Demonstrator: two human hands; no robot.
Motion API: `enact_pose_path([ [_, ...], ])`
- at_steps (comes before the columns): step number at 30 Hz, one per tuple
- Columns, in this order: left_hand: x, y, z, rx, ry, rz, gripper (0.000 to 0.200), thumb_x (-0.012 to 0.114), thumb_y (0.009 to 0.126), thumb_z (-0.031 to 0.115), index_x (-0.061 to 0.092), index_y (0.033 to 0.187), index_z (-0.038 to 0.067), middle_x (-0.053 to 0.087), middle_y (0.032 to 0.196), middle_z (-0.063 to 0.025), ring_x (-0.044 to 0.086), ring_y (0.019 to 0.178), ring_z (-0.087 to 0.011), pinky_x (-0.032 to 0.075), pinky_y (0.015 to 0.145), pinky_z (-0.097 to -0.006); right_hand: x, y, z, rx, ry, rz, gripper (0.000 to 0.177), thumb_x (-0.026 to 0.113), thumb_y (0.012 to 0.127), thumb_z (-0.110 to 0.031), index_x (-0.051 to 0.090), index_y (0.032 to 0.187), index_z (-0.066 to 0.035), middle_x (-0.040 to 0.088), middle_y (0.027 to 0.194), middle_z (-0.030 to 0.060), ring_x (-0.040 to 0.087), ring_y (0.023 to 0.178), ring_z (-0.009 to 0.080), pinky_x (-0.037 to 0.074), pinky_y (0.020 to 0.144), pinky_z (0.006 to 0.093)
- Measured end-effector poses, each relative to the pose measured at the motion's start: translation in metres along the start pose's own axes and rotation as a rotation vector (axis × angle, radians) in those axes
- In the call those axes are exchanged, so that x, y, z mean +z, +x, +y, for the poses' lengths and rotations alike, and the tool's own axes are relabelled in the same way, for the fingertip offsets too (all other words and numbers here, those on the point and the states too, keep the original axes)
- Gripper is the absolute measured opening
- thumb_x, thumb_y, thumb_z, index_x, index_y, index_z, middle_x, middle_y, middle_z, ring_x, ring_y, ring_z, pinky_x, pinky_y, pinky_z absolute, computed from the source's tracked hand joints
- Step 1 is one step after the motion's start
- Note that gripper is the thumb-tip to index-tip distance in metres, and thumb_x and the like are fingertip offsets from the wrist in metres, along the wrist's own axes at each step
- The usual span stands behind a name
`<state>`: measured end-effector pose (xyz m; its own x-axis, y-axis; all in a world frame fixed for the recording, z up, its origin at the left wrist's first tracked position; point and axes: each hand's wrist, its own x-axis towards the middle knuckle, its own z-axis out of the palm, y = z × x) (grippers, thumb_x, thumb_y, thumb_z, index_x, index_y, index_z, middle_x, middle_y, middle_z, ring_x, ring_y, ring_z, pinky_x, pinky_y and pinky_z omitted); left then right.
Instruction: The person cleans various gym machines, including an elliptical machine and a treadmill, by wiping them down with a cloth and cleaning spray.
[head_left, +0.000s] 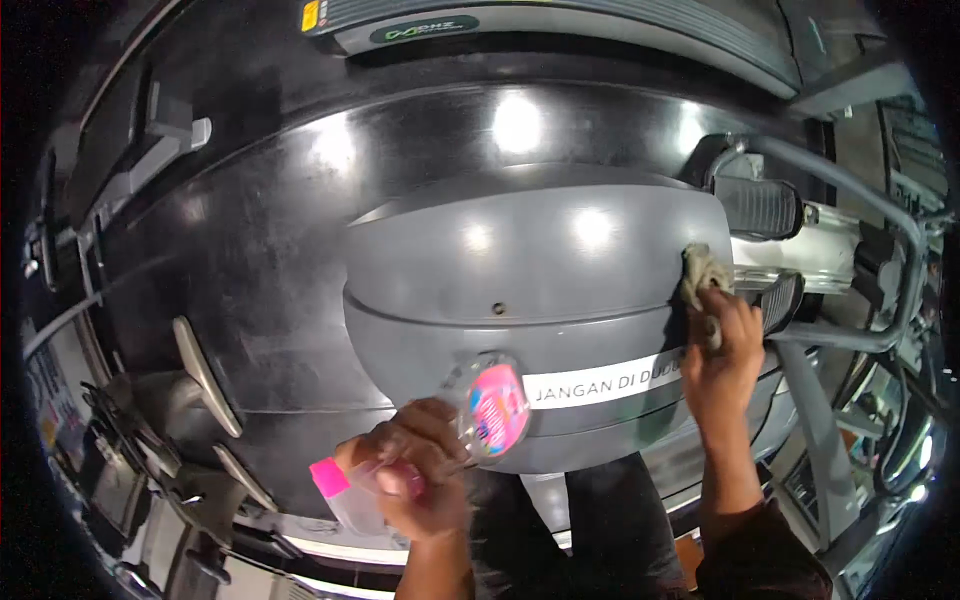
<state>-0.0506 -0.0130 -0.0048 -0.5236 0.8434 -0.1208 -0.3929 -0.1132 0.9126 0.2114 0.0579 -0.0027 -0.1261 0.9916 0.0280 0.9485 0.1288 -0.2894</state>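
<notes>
My left hand (415,465) is wrapped round a clear spray bottle (462,425) with a pink label and a pink nozzle tip. The bottle is tilted, its label side facing up over the near part of a grey machine cover (540,260). With my right hand (728,350) I hold a crumpled, light-coloured cloth (704,275). That cloth rests against the right end of the cover, close to its edge. A white sticker (600,385) reading "JANGAN DI DUDU…" runs along the cover's near side, its last letters hidden by my right hand.
Foot pedals (757,207) and a curved grey tube (905,250) stand just right of the cover. A treadmill side rail (560,30) lies across the far side. Other gym equipment (180,400) stands at the left on the dark floor (240,260).
</notes>
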Motion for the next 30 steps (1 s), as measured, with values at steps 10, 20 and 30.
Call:
enact_pose_path([
  [10, -0.207, -0.038, 0.031, -0.193, 0.381, 0.331, 0.025, 0.052, 0.100, 0.034, 0.048, 0.100, 0.009, 0.046, 0.063, -0.0037, 0.045, 0.062, -0.0174, 0.042, 0.081, -0.0397, 0.059, 0.013, -0.145, -0.392, 0.074, -0.179, 0.054, 0.068, 0.052, 0.002, 0.068, 0.106, -0.008, 0.059, 0.095, 0.0116, 0.050, 0.079, 0.0333, 0.043, 0.068, 0.0416],
  [20, -0.245, -0.084, 0.020, -0.333, 0.262, 0.519, 0.019, 0.059, 0.096, 0.023, 0.052, 0.094, 0.005, 0.047, 0.066, -0.0025, 0.051, 0.064, -0.0174, 0.045, 0.069, -0.0364, 0.127, 0.034, -0.230, -0.869, -0.133, -0.451, 0.040, 0.067, 0.060, -0.006, 0.067, 0.099, -0.001, 0.055, 0.093, 0.0124, 0.052, 0.081, 0.0327, 0.049, 0.072, 0.0414],
  [30, -0.253, -0.090, 0.032, -0.466, 0.210, 0.665, 0.020, 0.065, 0.093, 0.020, 0.060, 0.100, 0.001, 0.062, 0.079, -0.0097, 0.058, 0.068, -0.0183, 0.047, 0.063, -0.0319, 0.260, 0.056, -0.307, -0.952, -0.197, -0.673, 0.016, 0.061, 0.076, -0.003, 0.069, 0.089, -0.003, 0.065, 0.097, 0.0143, 0.060, 0.098, 0.0328, 0.053, 0.087, 0.0420],
])
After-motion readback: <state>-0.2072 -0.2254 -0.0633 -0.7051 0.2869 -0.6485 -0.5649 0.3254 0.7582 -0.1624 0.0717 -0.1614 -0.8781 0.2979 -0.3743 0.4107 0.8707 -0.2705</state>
